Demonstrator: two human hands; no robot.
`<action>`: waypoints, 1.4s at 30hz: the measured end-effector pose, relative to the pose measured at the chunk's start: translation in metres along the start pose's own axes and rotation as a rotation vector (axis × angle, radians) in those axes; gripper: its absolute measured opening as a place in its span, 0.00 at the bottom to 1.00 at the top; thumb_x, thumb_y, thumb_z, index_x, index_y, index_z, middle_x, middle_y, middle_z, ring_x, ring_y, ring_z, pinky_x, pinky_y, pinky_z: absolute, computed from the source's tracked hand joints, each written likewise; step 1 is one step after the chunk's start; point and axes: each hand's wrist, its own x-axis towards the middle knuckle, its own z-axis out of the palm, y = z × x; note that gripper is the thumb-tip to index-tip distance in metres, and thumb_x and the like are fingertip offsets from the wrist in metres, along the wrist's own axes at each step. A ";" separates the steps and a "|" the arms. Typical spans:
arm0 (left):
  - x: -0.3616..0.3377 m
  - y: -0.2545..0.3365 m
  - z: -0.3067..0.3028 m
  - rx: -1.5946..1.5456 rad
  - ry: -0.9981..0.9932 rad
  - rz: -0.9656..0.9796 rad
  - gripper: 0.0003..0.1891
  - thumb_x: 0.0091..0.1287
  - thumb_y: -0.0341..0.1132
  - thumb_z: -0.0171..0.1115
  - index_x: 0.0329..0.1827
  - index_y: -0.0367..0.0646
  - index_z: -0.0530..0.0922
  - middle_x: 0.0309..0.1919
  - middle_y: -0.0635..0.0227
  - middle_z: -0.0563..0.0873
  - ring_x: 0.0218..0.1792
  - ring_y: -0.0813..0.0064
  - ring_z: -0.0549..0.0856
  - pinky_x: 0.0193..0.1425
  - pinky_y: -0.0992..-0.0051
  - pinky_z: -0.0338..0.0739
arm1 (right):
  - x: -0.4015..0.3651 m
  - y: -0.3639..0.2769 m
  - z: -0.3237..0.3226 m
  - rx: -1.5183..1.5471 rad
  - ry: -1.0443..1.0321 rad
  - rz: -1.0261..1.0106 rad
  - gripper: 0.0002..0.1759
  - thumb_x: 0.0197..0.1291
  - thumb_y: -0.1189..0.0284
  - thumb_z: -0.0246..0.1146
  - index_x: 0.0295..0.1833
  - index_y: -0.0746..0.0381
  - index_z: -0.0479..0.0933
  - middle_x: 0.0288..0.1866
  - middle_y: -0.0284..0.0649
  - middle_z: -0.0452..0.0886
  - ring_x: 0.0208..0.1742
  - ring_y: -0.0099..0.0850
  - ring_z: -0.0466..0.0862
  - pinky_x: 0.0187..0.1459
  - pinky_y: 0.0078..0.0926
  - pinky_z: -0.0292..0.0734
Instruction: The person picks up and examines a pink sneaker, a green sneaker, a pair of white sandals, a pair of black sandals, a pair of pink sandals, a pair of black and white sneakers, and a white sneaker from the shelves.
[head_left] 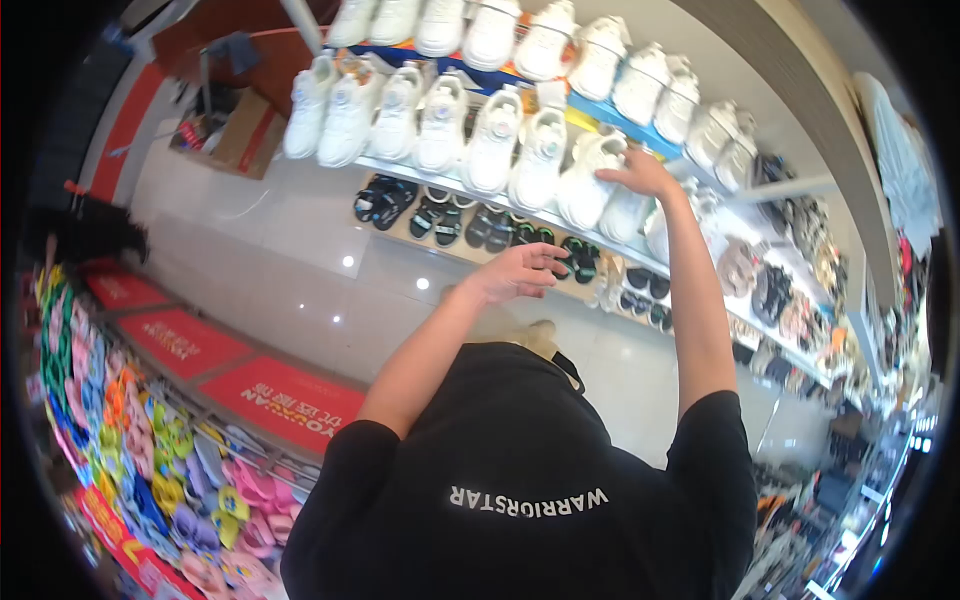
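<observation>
My right hand (642, 174) reaches to the shelf, its fingers at the opening of a white sneaker (590, 182) in the front row. Whether the fingers grip the shoe is hard to make out. My left hand (518, 272) hovers in front of the lower shelf with its fingers apart and nothing in it. More white sneakers (492, 140) stand side by side to the left of that shoe, and another row (545, 42) stands behind them. Black sandals (490, 228) rest on the lower shelf, beyond my left hand.
A cardboard box (246, 134) sits on the tiled floor (290, 230) at the upper left. Colourful clogs (170, 440) fill a rack at the lower left, beside red mats (280, 398). More shoes (770, 290) line the shelves at the right.
</observation>
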 end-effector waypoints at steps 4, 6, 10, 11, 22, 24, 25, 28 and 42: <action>0.003 -0.004 -0.003 -0.008 -0.035 -0.056 0.30 0.66 0.34 0.70 0.71 0.43 0.69 0.61 0.63 0.80 0.56 0.72 0.81 0.56 0.70 0.78 | -0.020 -0.016 -0.011 -0.014 -0.049 0.146 0.48 0.45 0.36 0.69 0.56 0.70 0.82 0.52 0.57 0.85 0.54 0.47 0.85 0.55 0.40 0.78; -0.001 0.002 0.003 0.018 -0.011 -0.076 0.29 0.68 0.35 0.69 0.71 0.42 0.69 0.62 0.63 0.79 0.57 0.71 0.81 0.57 0.69 0.78 | -0.036 -0.023 -0.013 -0.066 -0.013 0.164 0.48 0.46 0.35 0.69 0.56 0.69 0.82 0.50 0.56 0.85 0.53 0.47 0.86 0.56 0.40 0.78; -0.006 0.011 0.009 0.034 0.113 -0.066 0.27 0.74 0.44 0.61 0.71 0.40 0.68 0.63 0.61 0.79 0.61 0.68 0.80 0.61 0.65 0.76 | -0.084 -0.053 -0.016 -0.125 0.060 0.112 0.45 0.45 0.36 0.70 0.55 0.66 0.83 0.49 0.54 0.86 0.53 0.49 0.85 0.53 0.41 0.78; -0.005 0.010 0.008 0.036 0.112 -0.076 0.27 0.74 0.44 0.61 0.71 0.40 0.68 0.63 0.61 0.79 0.61 0.68 0.80 0.61 0.65 0.76 | -0.100 -0.068 -0.020 -0.118 0.060 0.120 0.45 0.45 0.36 0.70 0.55 0.66 0.83 0.49 0.54 0.86 0.53 0.49 0.85 0.53 0.41 0.78; -0.066 0.013 0.027 0.025 0.117 0.302 0.48 0.52 0.41 0.78 0.74 0.31 0.64 0.69 0.58 0.74 0.67 0.65 0.77 0.71 0.63 0.71 | -0.246 -0.178 0.032 -0.001 0.383 -0.397 0.29 0.37 0.57 0.80 0.45 0.60 0.82 0.46 0.46 0.79 0.52 0.45 0.78 0.61 0.50 0.64; -0.078 0.029 0.052 0.142 0.049 0.427 0.50 0.50 0.41 0.80 0.74 0.30 0.63 0.71 0.56 0.73 0.68 0.65 0.76 0.72 0.63 0.69 | -0.263 -0.183 0.037 -0.023 0.422 -0.417 0.29 0.39 0.58 0.79 0.46 0.62 0.82 0.49 0.48 0.79 0.55 0.47 0.78 0.62 0.52 0.63; -0.085 0.039 0.067 0.245 -0.028 0.550 0.53 0.48 0.41 0.81 0.75 0.29 0.62 0.72 0.54 0.71 0.70 0.65 0.74 0.73 0.63 0.68 | -0.270 -0.185 0.039 -0.056 0.450 -0.430 0.28 0.41 0.59 0.79 0.47 0.63 0.82 0.53 0.50 0.79 0.57 0.49 0.78 0.64 0.54 0.62; -0.099 0.052 0.092 0.351 -0.013 0.579 0.58 0.41 0.42 0.84 0.75 0.26 0.60 0.74 0.51 0.69 0.70 0.63 0.73 0.74 0.62 0.66 | -0.286 -0.188 0.041 -0.048 0.436 -0.454 0.29 0.45 0.59 0.77 0.53 0.62 0.82 0.57 0.51 0.79 0.62 0.51 0.76 0.64 0.61 0.60; -0.124 0.012 0.108 0.375 0.093 0.716 0.61 0.41 0.47 0.87 0.76 0.28 0.60 0.69 0.52 0.74 0.67 0.63 0.78 0.72 0.62 0.71 | -0.322 -0.191 0.026 -0.069 0.457 -0.565 0.27 0.45 0.58 0.76 0.51 0.59 0.82 0.50 0.46 0.81 0.54 0.46 0.79 0.59 0.55 0.63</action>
